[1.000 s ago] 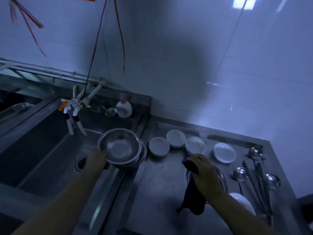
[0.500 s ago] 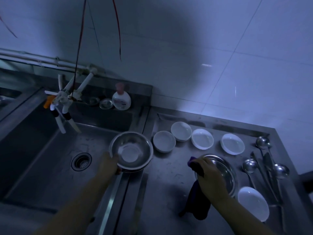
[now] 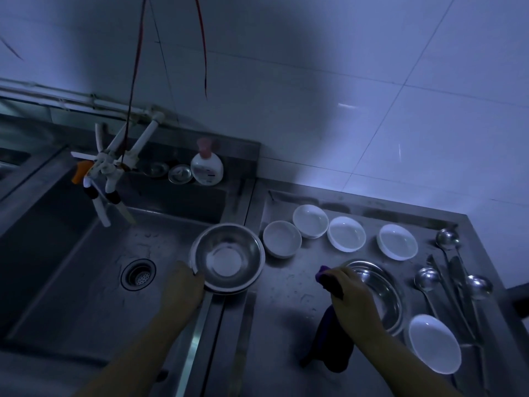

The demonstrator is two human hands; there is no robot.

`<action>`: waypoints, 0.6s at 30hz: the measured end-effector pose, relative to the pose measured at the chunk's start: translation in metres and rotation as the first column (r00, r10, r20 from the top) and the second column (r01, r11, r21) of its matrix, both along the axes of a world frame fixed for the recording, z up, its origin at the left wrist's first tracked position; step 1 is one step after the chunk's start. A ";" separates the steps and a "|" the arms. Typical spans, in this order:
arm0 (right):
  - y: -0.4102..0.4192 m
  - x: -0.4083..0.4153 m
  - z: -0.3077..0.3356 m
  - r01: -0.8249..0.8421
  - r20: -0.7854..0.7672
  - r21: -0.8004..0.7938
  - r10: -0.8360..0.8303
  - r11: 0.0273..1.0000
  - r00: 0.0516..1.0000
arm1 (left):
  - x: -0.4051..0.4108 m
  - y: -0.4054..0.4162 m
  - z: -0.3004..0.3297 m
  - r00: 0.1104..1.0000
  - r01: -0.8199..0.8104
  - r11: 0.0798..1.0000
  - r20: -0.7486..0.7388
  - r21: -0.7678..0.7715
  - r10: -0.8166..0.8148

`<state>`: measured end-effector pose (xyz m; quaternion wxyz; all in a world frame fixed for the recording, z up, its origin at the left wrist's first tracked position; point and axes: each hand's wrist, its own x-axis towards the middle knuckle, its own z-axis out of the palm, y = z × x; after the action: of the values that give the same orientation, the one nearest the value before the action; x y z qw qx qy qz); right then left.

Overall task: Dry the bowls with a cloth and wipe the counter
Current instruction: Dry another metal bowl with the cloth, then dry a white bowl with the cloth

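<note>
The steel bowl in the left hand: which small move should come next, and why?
Probably bring the purple cloth, gripped by the right hand, over into the steel bowl. The left hand holds that bowl by its rim at the sink's edge, and the cloth is not touching it.

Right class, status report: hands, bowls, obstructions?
Left hand grips stacked steel bowls at sink edge. Right hand holds dark purple cloth over steel basin. Nothing blocking.

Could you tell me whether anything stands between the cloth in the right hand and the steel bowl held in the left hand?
Nothing visible does. Only bare wet counter lies between the purple cloth in the right hand and the steel bowl gripped by the left hand.
</note>
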<state>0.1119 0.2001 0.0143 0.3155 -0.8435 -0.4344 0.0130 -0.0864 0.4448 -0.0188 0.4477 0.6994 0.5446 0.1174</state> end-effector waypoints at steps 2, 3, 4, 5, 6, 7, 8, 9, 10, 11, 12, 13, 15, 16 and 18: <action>0.002 -0.002 0.000 -0.002 0.006 -0.009 0.002 1.000 1.000 | -0.002 0.001 0.004 0.999 -0.006 1.000 -0.032 -0.016 0.005; 0.003 -0.003 0.000 -0.001 0.003 -0.009 0.001 1.000 1.000 | -0.002 0.001 0.006 0.999 0.006 1.000 -0.040 -0.007 -0.006; 0.003 -0.004 0.000 -0.002 -0.004 -0.012 0.002 1.000 1.000 | -0.002 0.001 0.006 0.998 0.029 0.999 -0.056 0.034 -0.027; 0.003 -0.005 -0.001 -0.003 -0.003 -0.012 0.003 1.000 1.000 | 0.000 0.000 0.009 0.997 0.033 0.996 -0.067 0.081 -0.027; 0.003 -0.005 -0.001 -0.004 0.000 -0.011 0.004 1.000 1.000 | 0.003 -0.003 0.013 0.996 0.047 0.989 -0.082 0.140 -0.036; 0.002 -0.005 -0.002 0.001 -0.002 -0.009 -0.001 1.000 1.000 | 0.010 -0.008 0.019 0.994 0.088 0.978 -0.082 0.189 -0.074; 0.002 -0.005 -0.002 0.014 -0.016 -0.009 -0.014 1.000 1.000 | 0.019 -0.013 0.023 0.990 0.139 0.965 -0.062 0.223 -0.128; 0.000 -0.005 -0.001 0.030 -0.023 -0.007 -0.030 1.000 0.999 | 0.030 -0.021 0.028 0.982 0.187 0.956 -0.030 0.227 -0.185; -0.002 -0.005 -0.001 0.045 -0.031 -0.013 -0.045 0.999 0.999 | 0.043 -0.029 0.030 0.967 0.250 0.940 -0.010 0.230 -0.255; -0.004 -0.004 0.000 0.058 -0.033 -0.020 -0.058 0.998 0.998 | 0.057 -0.040 0.031 0.945 0.320 0.919 -0.001 0.231 -0.328; -0.007 -0.004 0.002 0.074 -0.034 -0.025 -0.074 0.997 0.997 | 0.071 -0.050 0.030 0.920 0.382 0.903 0.011 0.194 -0.392; -0.010 -0.004 0.003 0.090 -0.033 -0.025 -0.091 0.996 0.995 | 0.086 -0.062 0.027 0.908 0.410 0.907 0.047 0.097 -0.416; -0.017 0.000 0.004 0.141 -0.023 0.001 -0.141 0.990 0.990 | 0.116 -0.082 0.015 0.913 0.396 0.897 0.184 -0.194 -0.364; -0.020 0.001 0.004 0.170 -0.025 0.022 -0.170 0.985 0.985 | 0.129 -0.091 0.008 0.924 0.371 0.872 0.222 -0.319 -0.312; -0.028 0.004 0.005 0.228 -0.039 0.067 -0.226 0.971 0.973 | 0.156 -0.097 -0.006 0.952 0.282 0.833 0.243 -0.477 -0.183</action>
<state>0.1162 0.1721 0.0189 0.3513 -0.8757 -0.3303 -0.0253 0.0697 0.3475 -0.0250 0.6755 0.6043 0.4221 -0.0200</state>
